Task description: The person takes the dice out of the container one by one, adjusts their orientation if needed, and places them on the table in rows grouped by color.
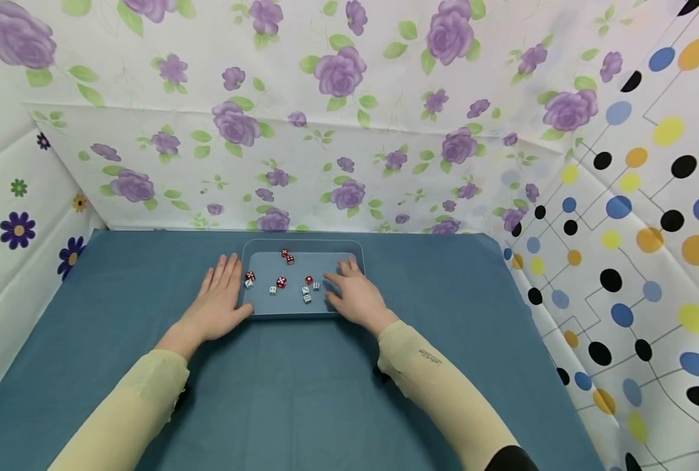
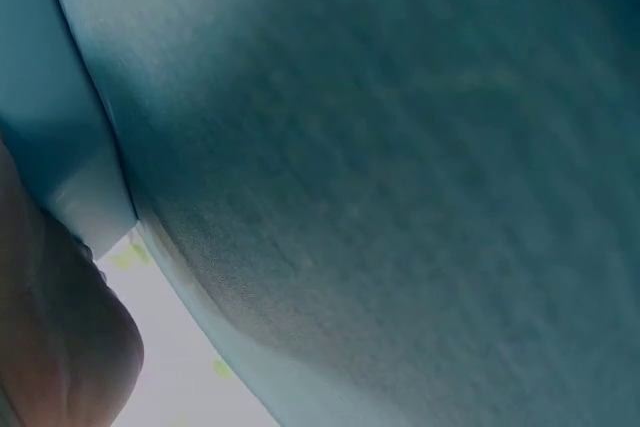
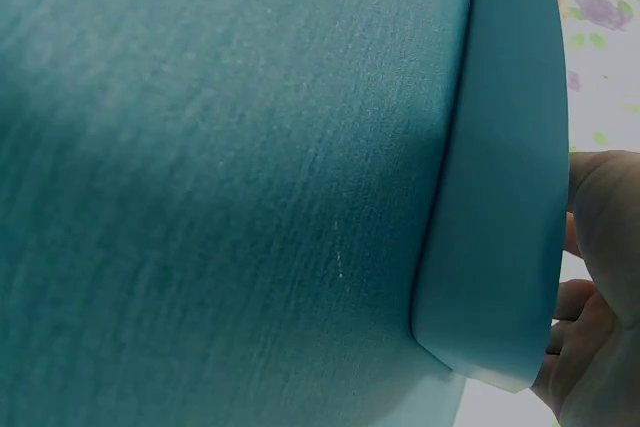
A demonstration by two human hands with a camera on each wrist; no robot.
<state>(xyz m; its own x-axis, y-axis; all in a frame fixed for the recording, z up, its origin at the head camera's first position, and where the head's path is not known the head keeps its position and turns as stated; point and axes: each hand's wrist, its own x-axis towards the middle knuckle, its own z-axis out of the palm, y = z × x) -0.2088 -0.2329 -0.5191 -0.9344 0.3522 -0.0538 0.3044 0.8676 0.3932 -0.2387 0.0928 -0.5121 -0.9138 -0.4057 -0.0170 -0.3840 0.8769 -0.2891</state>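
A shallow blue tray lies on the table with several small red and white dice in it. Two red dice sit together near its far side, and a red die lies beside a white die mid-tray. My left hand stretches along the tray's left edge, fingers straight, thumb at the near left corner. My right hand reaches over the right part, fingers loosely bent, its tips close to a few white dice. Each wrist view shows the tray's outer wall beside part of a hand.
A blue-green cloth covers the table. Behind it hangs a white sheet with purple flowers. A dotted sheet borders the right side, and a flowered one the left.
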